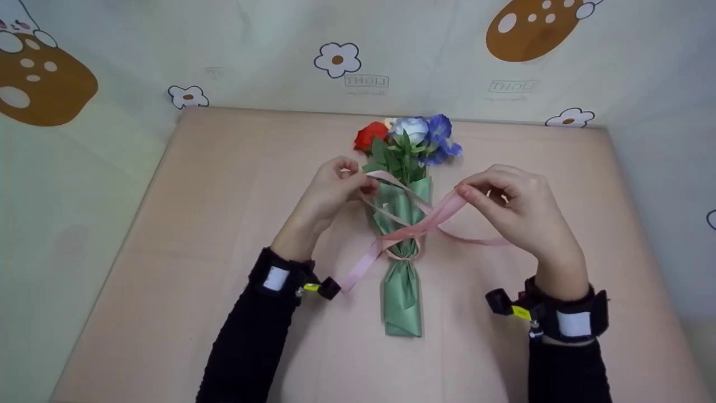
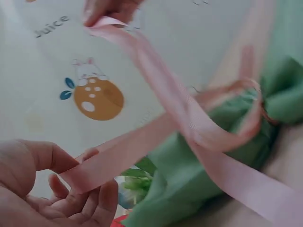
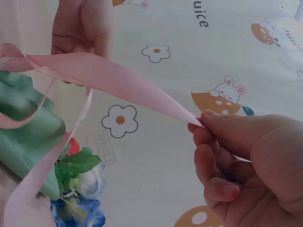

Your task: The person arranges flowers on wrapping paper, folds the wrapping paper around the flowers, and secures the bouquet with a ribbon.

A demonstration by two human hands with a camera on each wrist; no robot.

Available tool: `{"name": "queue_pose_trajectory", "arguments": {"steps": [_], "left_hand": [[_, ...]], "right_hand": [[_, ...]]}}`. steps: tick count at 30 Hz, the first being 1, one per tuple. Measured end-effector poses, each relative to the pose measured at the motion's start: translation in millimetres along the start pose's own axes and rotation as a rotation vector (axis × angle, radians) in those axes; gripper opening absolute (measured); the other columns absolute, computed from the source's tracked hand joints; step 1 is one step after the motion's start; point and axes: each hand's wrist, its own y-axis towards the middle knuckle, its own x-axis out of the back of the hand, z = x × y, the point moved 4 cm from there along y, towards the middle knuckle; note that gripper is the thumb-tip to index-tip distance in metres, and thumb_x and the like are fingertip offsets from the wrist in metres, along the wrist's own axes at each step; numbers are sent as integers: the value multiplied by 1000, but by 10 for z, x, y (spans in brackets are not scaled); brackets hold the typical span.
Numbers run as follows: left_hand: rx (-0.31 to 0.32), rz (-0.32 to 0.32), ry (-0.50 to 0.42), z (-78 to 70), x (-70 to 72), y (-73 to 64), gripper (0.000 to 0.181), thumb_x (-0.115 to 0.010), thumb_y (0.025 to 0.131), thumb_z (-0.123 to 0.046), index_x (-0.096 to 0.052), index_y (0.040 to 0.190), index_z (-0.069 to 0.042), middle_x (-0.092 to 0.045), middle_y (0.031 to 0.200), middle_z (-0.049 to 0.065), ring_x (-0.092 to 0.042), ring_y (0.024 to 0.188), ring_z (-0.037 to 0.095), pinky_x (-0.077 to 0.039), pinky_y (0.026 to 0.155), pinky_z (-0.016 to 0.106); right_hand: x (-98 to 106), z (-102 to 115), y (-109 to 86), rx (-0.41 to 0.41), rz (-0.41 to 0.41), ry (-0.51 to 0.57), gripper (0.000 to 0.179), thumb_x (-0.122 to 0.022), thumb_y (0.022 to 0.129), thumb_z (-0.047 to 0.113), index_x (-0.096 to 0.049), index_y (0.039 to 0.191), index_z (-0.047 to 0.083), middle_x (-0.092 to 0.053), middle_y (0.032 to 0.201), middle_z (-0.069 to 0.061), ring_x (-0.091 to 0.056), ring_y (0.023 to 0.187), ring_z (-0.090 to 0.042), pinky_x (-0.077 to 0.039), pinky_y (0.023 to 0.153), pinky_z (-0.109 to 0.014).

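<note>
A bouquet of artificial flowers (image 1: 410,132), red, pale blue and deep blue, lies on the table in green wrapping paper (image 1: 401,291). Pink ribbon (image 1: 428,221) circles the wrapping at its gathered waist and crosses over itself there. My right hand (image 1: 517,204) pinches one stretch of ribbon between thumb and forefinger, pulled taut up and to the right, as the right wrist view also shows. At the upper left of the wrapping, my left hand (image 1: 341,187) grips another stretch between thumb and fingers. Loose ribbon tails trail at lower left and to the right.
The bouquet rests on a pale pink tabletop (image 1: 224,224). Behind and beside the table hangs a light printed curtain (image 1: 419,61) with flowers and brown spotted shapes. Each wrist wears a black strap (image 1: 565,316) with a small camera.
</note>
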Motion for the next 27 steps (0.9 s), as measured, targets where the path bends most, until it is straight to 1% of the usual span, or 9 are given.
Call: {"name": "queue_pose_trajectory", "arguments": {"steps": [1, 3, 7, 13, 16, 19, 21, 24, 27], "left_hand": [[21, -3, -125, -32, 48, -2, 16, -66, 103, 0, -52, 108, -3, -77, 97, 13, -75, 90, 23, -62, 90, 38], [34, -40, -295, -95, 170, -17, 22, -70, 103, 0, -51, 116, -2, -76, 105, 14, -73, 97, 26, -58, 97, 38], [5, -132, -533, -214, 452, -46, 33, -74, 103, -3, -51, 126, -1, -72, 113, 15, -69, 103, 29, -55, 101, 39], [-57, -295, -778, -311, 973, -108, 13, -77, 101, -1, -72, 110, 7, -75, 120, 20, -66, 115, 34, -53, 101, 42], [-47, -348, -828, -317, 1192, -153, 16, -78, 101, -3, -77, 115, 6, -76, 126, 17, -66, 117, 34, -53, 100, 40], [-27, -324, -717, -331, 1288, -186, 20, -77, 103, -8, -77, 120, 3, -79, 118, 13, -70, 107, 30, -54, 95, 38], [-39, -254, -554, -375, 1255, -214, 23, -76, 104, -9, -75, 123, 3, -80, 112, 11, -72, 100, 27, -56, 93, 37], [-123, -88, -264, -505, 1075, -288, 27, -72, 105, -5, -71, 131, 5, -82, 109, 11, -75, 93, 23, -58, 87, 32], [-222, 148, -86, -649, 808, -426, 30, -66, 105, 4, -66, 136, 6, -82, 116, 13, -78, 99, 21, -60, 84, 26]], "right_hand": [[0, -5, 0, -2, 2, -1, 8, -81, 99, 5, -86, 105, 8, -75, 90, 3, -49, 67, -11, -37, 61, -19], [-2, -15, 0, -7, 4, 2, 7, -80, 100, 8, -86, 104, 8, -75, 90, 3, -49, 67, -11, -37, 61, -19], [-10, -36, 2, -20, 10, 3, 7, -80, 101, 9, -86, 105, 7, -75, 90, 3, -50, 68, -11, -37, 61, -20], [-24, -54, 7, -24, 16, 7, 9, -79, 102, 12, -86, 105, 7, -74, 90, 4, -50, 68, -11, -37, 62, -20], [-27, -60, 8, -24, 17, 8, 8, -79, 102, 11, -86, 105, 7, -74, 90, 4, -50, 68, -11, -37, 62, -20], [-28, -66, 3, -26, 21, 11, 8, -79, 102, 10, -86, 105, 7, -74, 89, 4, -50, 68, -11, -37, 61, -20], [-28, -70, -1, -29, 22, 10, 8, -79, 102, 9, -86, 105, 7, -74, 89, 4, -50, 68, -11, -37, 61, -20], [-26, -74, -3, -35, 18, 5, 8, -79, 101, 8, -86, 105, 8, -75, 90, 4, -51, 68, -12, -38, 62, -20], [-25, -84, -6, -50, 14, -1, 8, -80, 101, 8, -86, 106, 8, -75, 91, 3, -51, 69, -12, -38, 62, -20]]}}
